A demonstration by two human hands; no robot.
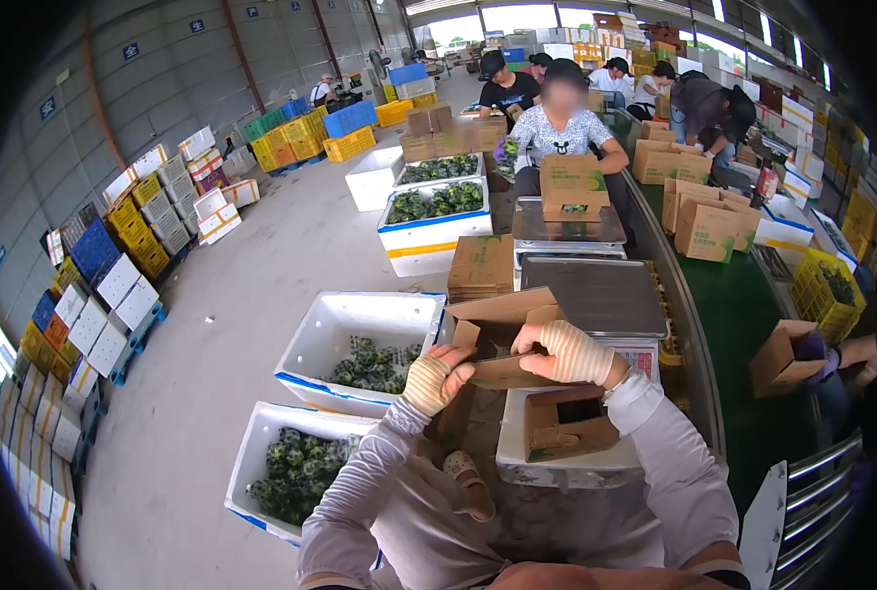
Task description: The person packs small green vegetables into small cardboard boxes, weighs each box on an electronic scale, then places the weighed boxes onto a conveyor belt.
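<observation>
An open brown cardboard box (502, 372) is held in front of me between both hands. My left hand (437, 381), in a striped fingerless glove, has its fingers closed on the box's left edge. My right hand (568, 352), gloved the same way, grips the right side of its near wall. Below my right hand, another open cardboard box (581, 442) rests on a white foam box (517, 477). Left of my hands stand two foam boxes of dark green bagged produce, one farther (306, 339) and one nearer (247, 447).
A metal-topped scale (606, 295) stands beyond my hands, with flat stacked cartons (480, 267) to its left. A green conveyor (724, 324) runs along the right, carrying cartons (709, 228). A person (556, 128) sits opposite behind a carton. A co-worker's hand (859, 359) is at far right.
</observation>
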